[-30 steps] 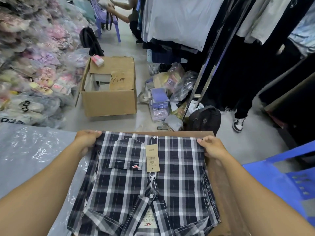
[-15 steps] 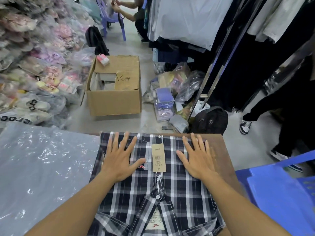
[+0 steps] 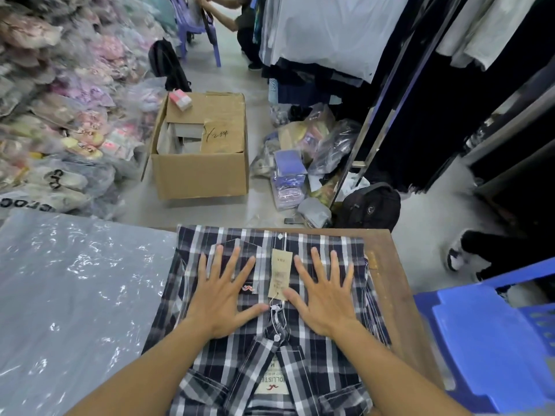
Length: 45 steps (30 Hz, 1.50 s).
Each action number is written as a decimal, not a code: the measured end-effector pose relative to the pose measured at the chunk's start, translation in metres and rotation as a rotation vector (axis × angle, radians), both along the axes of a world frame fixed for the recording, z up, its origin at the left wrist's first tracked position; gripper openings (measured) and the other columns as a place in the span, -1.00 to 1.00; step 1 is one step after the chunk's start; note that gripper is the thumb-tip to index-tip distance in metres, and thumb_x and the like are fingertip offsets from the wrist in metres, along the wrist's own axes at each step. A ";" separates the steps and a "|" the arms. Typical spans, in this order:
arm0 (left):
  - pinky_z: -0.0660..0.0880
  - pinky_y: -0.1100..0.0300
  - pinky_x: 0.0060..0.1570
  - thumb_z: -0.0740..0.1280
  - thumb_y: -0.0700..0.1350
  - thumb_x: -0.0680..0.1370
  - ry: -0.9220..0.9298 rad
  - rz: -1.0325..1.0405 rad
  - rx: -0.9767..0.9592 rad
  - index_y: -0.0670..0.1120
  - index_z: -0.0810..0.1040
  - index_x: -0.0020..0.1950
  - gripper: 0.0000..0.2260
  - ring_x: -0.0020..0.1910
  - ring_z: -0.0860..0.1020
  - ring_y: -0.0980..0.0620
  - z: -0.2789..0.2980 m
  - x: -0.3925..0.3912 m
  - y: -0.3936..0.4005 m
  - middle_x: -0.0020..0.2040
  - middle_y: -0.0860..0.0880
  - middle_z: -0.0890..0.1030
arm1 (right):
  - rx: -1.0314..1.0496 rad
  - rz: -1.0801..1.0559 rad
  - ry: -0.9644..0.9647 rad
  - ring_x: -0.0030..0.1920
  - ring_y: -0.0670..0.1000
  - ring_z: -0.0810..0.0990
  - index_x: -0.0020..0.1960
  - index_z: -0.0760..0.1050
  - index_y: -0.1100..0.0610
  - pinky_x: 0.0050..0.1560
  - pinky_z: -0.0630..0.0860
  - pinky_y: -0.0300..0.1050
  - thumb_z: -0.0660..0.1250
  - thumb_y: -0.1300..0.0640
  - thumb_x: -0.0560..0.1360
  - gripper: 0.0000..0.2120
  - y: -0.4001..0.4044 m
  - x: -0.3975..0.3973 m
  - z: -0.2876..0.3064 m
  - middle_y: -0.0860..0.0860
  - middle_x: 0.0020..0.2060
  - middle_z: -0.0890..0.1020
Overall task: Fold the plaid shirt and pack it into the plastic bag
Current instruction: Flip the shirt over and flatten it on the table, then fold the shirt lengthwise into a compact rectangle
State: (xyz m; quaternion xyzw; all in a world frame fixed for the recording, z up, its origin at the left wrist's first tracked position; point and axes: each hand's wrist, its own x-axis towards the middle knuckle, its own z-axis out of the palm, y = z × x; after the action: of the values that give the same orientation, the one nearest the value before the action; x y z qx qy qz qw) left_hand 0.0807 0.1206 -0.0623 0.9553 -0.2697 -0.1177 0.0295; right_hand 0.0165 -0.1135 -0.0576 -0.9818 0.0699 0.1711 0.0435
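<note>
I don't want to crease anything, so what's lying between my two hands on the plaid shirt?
In the head view, a beige paper hang tag lies between the left hand and right hand, on the navy-and-white plaid shirt.

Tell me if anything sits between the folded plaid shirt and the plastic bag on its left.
Nothing visible does. The plaid shirt lies under the left hand and right hand, and the plastic bag lies flat right beside it, their edges meeting.

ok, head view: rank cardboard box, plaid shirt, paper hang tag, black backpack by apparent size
1. plaid shirt, though it lies nearest the camera, so its lead over the box is unsure
2. cardboard box
3. black backpack
4. paper hang tag
</note>
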 end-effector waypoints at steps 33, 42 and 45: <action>0.16 -0.10 0.52 0.39 0.55 0.14 0.312 -0.304 -0.241 0.02 0.15 0.54 0.12 0.53 0.15 -0.14 0.031 -0.014 -0.039 0.55 -0.03 0.21 | 0.859 -0.394 -0.060 -0.27 0.02 0.61 0.14 0.32 0.12 -0.42 0.54 -0.17 0.50 0.16 0.44 -0.57 0.059 -0.005 0.169 0.16 0.01 0.57; 0.45 0.07 0.18 0.33 -0.09 0.59 0.204 0.608 -0.762 -0.12 0.66 0.08 -0.83 0.15 0.56 -0.11 0.049 0.032 0.085 0.12 -0.13 0.65 | 0.690 -0.256 0.049 -0.11 0.15 0.68 0.14 0.28 0.07 -0.28 0.60 0.05 0.39 0.02 0.48 -0.64 0.176 0.038 0.114 0.07 -0.01 0.58; 0.56 -0.07 0.13 0.24 0.05 0.64 0.588 0.824 -0.996 -0.08 0.63 -0.09 -0.73 -0.13 0.64 -0.05 0.054 0.032 0.100 -0.04 -0.10 0.70 | 0.666 -0.278 0.078 -0.16 0.09 0.60 0.29 0.26 0.10 -0.42 0.44 -0.11 0.36 0.04 0.52 -0.57 0.196 0.047 0.090 0.09 0.05 0.57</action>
State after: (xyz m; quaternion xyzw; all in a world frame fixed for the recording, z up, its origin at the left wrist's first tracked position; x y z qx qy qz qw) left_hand 0.1126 0.2204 -0.0080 0.7810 0.1109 -0.2127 0.5766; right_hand 0.0633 0.0821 0.0328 -0.8876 0.1446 0.2145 0.3812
